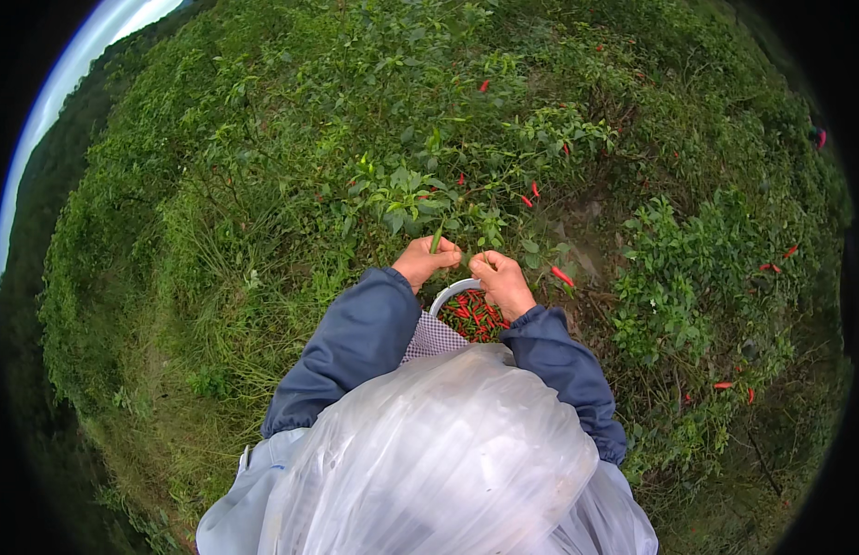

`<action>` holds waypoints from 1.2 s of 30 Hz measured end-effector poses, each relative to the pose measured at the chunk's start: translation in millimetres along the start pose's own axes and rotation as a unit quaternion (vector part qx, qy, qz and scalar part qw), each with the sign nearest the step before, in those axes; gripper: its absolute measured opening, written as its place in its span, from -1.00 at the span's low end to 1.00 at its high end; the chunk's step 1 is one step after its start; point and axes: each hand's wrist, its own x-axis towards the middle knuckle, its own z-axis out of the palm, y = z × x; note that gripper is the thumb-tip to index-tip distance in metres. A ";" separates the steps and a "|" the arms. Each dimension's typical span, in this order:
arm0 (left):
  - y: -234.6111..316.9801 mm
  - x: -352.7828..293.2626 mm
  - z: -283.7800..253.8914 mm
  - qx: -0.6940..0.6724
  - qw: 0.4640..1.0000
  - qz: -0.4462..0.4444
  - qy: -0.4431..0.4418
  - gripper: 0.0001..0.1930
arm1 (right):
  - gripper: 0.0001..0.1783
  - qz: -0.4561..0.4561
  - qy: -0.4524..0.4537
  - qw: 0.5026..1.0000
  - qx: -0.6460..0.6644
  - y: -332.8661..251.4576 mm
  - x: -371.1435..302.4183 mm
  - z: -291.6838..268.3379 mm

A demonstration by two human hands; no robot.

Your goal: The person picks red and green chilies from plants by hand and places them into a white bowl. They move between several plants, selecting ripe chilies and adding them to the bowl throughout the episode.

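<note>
Chilli plants (420,185) fill the view around you, green and dense from nine o'clock round to three. A clear plastic sheet (448,453) over your front covers the six o'clock area and hides most of the basket (451,292) under your hands; only its pale rim and a patch of red chillies (476,319) inside show. Both of your forearms, in blue sleeves, rise from the sheet and meet near the centre. Your left hand (426,258) has its grip closed on one green chilli (436,240), which points to twelve o'clock just above the basket. Your right hand (500,280) is curled, its fingers pinched, perhaps on a stem, too small to tell. About ten red chillies hang on the plants.
</note>
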 end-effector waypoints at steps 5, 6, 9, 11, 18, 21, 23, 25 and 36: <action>-3.8 7.4 4.4 0.022 0.988 -0.065 0.136 -0.86 | -0.79 -0.233 0.136 0.895 -0.356 -2.0 3.8 18.1; -3.4 7.9 5.3 0.000 0.985 -0.084 0.150 -0.86 | -0.78 -0.253 0.152 0.876 -0.383 -2.6 3.3 22.6; -2.0 7.9 10.2 -0.078 0.974 -0.108 0.184 -0.87 | -0.79 -0.276 0.177 0.848 -0.417 -5.1 -2.0 32.4; -2.4 9.5 11.9 -0.124 0.964 -0.118 0.201 -0.88 | -0.81 -0.295 0.192 0.828 -0.436 -7.7 -6.1 37.4; -5.4 26.0 -45.6 -0.027 0.912 0.007 0.410 -0.89 | -0.80 -0.294 0.210 0.871 -0.334 -20.5 -13.8 20.1; 4.2 16.8 -66.4 -0.043 0.939 0.103 0.324 -0.77 | -0.79 -0.095 0.065 0.993 0.001 -26.3 -15.5 5.6; 21.4 -0.6 -70.0 -0.031 0.929 0.100 0.354 -0.60 | -0.81 -0.043 0.005 0.996 0.083 -27.8 -18.8 4.3; 44.7 -29.0 -69.2 0.030 0.897 0.113 0.427 -0.51 | -0.83 0.000 -0.044 0.986 0.158 -28.3 -22.9 11.9; 60.6 -127.6 -24.1 0.352 0.921 0.151 0.074 -0.82 | -0.87 -0.121 -0.177 0.972 -0.094 -32.0 -32.0 71.7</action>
